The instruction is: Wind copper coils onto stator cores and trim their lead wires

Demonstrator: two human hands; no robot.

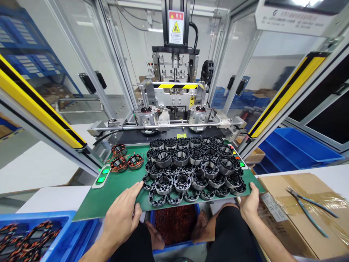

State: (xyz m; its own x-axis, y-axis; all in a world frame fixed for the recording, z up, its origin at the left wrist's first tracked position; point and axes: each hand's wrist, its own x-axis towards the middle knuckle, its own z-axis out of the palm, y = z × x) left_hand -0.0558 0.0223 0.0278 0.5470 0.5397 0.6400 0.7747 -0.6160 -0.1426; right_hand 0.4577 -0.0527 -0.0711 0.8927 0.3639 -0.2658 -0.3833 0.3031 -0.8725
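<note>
My left hand [123, 214] lies flat on the near edge of the green work mat [114, 189], fingers stretched toward a heap of several black ring-shaped stator cores [191, 167]. My right hand [249, 203] grips the mat's right front edge, thumb on top, beside the heap. Three copper-wound stators [124, 160] sit at the mat's far left. Behind the mat stands a machine with two round fixtures [147, 114], each carrying a part.
A blue bin [29, 233] of wound stators sits at the lower left. A blue bin of copper wire scrap [174, 223] lies under the bench between my bare feet. Pliers [308, 211] rest on a cardboard box [305, 225] at right. Yellow light-curtain bars [35, 98] flank the machine.
</note>
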